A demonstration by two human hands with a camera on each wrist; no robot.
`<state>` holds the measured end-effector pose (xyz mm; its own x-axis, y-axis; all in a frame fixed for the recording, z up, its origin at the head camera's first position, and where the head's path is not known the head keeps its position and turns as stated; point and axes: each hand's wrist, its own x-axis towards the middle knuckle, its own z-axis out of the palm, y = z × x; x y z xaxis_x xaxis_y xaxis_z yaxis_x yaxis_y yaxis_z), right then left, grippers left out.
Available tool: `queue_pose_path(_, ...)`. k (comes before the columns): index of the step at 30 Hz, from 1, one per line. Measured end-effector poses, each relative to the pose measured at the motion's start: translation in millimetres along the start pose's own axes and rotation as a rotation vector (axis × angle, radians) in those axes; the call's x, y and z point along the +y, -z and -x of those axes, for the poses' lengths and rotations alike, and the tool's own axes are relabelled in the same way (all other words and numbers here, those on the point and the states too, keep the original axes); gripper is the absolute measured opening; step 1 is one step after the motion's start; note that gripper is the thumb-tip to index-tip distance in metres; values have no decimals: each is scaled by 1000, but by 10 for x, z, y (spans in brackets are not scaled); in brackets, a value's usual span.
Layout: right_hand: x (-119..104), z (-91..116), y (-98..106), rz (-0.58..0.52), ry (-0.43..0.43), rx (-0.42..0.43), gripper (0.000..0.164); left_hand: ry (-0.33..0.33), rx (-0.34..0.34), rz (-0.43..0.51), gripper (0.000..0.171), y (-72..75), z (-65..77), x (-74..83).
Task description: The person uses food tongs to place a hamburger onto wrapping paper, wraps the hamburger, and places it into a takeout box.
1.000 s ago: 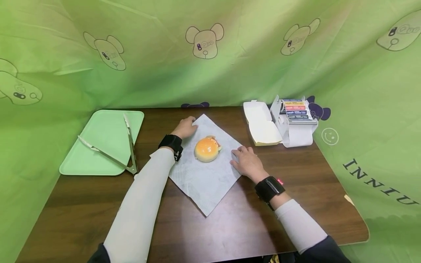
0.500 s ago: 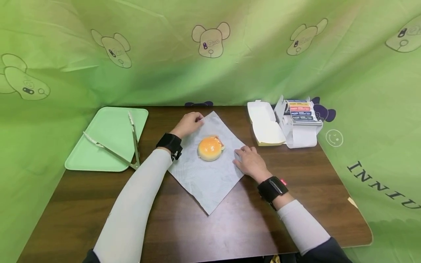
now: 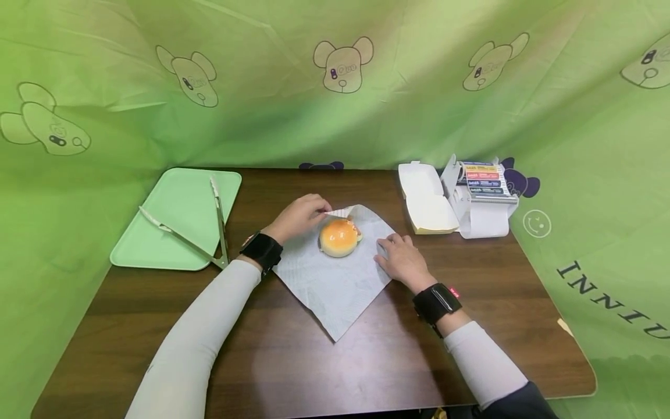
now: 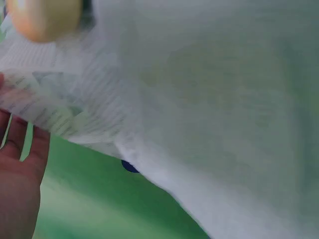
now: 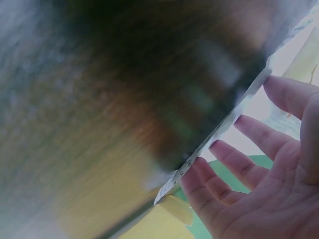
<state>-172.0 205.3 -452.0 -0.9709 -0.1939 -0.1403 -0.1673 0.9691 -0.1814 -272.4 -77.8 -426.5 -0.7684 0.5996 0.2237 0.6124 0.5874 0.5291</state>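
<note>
A burger with a glossy bun [image 3: 339, 237] sits on a sheet of pale wrapping paper [image 3: 335, 297], laid like a diamond on the table. My left hand [image 3: 300, 218] pinches the paper's far corner, which is lifted and folded toward the bun. In the left wrist view the raised paper [image 4: 209, 99] fills most of the picture, and part of the bun [image 4: 45, 17] shows at the top left. At the paper's right corner rests my right hand [image 3: 403, 261], its fingers fairly straight. The right wrist view has these fingertips [image 5: 202, 167] touching the paper's edge.
On the left, metal tongs [image 3: 180, 237] lie spread across a green tray [image 3: 173, 180]. An open white box [image 3: 430, 206] stands at the back right beside a white dispenser [image 3: 484, 198] with a roll and coloured labels. A green curtain [image 3: 272, 116] hangs behind the wooden table [image 3: 398, 361].
My left hand has gripped the far corner of the paper and brought it up and nearer, over the bun's far side. The right hand stays at the right corner. The head view has shifted slightly.
</note>
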Motion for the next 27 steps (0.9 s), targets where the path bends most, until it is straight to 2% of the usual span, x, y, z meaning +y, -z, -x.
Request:
queue_pose_path(5, 15, 7, -3, 14, -5, 7, 51, -148, 44, -132, 18, -93, 138, 54)
queue_pose_path(9, 4, 10, 2, 1, -20, -11, 52, -189, 32, -232, 21, -164, 216, 87)
queue_pose_path(14, -20, 9, 16, -14, -35, -19, 52, -132, 18, -287, 28, -213, 239, 115)
queue_pose_path(17, -38, -5, 15, -12, -36, -29, 52, -97, 58, -322, 31, -211, 216, 139)
queue_pose_path(22, -67, -17, 13, 5, -39, -45, 52, -81, 116, -404, 51, -175, 133, 161)
queue_pose_path(24, -77, -14, 20, 4, -42, -48, 52, -64, 136, -404, 48, -157, 104, 156)
queue_pose_path(27, -86, -15, 23, 3, -45, -50, 53, -41, 180, -368, 31, -146, 87, 147)
